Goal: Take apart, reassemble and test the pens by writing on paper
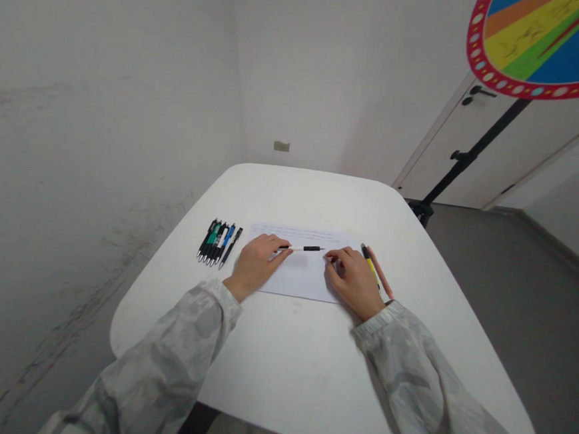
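Note:
A pen [311,249] with a pale barrel and a black grip is pinched in my left hand [256,261]. It lies level above a sheet of paper [294,281], its thin point towards the right. Just beyond that point is my right hand [352,279], fingers curled and thumb close to the index finger. A small thing may be between those fingertips, but I cannot make it out. Handwritten lines run along the paper's upper part.
Several click pens [216,243] lie side by side left of the paper. A yellow and black pen [370,263] and a salmon-coloured stick [381,274] lie by my right hand. The white table [288,364] has rounded corners; a colourful wheel [548,47] stands beyond at right.

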A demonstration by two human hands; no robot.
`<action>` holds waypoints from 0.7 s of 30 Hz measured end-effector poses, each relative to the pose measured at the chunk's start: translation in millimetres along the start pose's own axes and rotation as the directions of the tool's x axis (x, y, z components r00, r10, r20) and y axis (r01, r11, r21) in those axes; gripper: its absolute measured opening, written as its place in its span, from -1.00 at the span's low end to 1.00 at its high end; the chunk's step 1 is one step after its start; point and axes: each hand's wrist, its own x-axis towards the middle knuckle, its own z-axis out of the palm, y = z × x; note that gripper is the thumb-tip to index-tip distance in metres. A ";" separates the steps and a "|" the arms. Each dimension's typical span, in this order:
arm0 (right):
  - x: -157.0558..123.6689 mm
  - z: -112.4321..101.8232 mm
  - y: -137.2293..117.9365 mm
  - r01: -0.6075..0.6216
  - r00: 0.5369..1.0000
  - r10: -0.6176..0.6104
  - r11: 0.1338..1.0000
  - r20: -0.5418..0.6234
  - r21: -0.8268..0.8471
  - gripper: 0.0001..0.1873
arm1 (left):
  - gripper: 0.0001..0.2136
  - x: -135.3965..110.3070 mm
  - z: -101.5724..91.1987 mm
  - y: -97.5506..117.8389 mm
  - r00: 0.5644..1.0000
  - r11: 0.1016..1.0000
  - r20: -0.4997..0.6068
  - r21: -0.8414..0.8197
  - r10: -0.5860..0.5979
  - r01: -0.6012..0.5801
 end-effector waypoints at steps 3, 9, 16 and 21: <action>-0.3 0.0 -1.0 0.000 1.000 0.000 1.000 0.000 -0.007 -0.84 | -0.83 -0.2 0.1 -0.2 1.000 1.000 0.000 0.005 0.000 0.000; 1.3 -5.5 -8.0 0.019 0.996 -0.019 1.000 -0.091 0.004 -0.79 | -0.83 -0.9 0.8 -1.2 1.000 1.000 0.002 0.011 -0.004 0.004; 2.7 -11.3 -20.4 0.064 0.988 -0.044 0.989 -0.149 0.134 -0.86 | -0.83 -0.1 -0.4 1.2 1.000 1.000 0.016 -0.019 0.019 -0.018; 2.5 -9.7 -20.6 0.070 0.987 -0.039 0.977 -0.154 0.202 -0.87 | -0.84 0.1 -1.0 1.9 0.999 0.998 0.034 -0.052 0.040 -0.038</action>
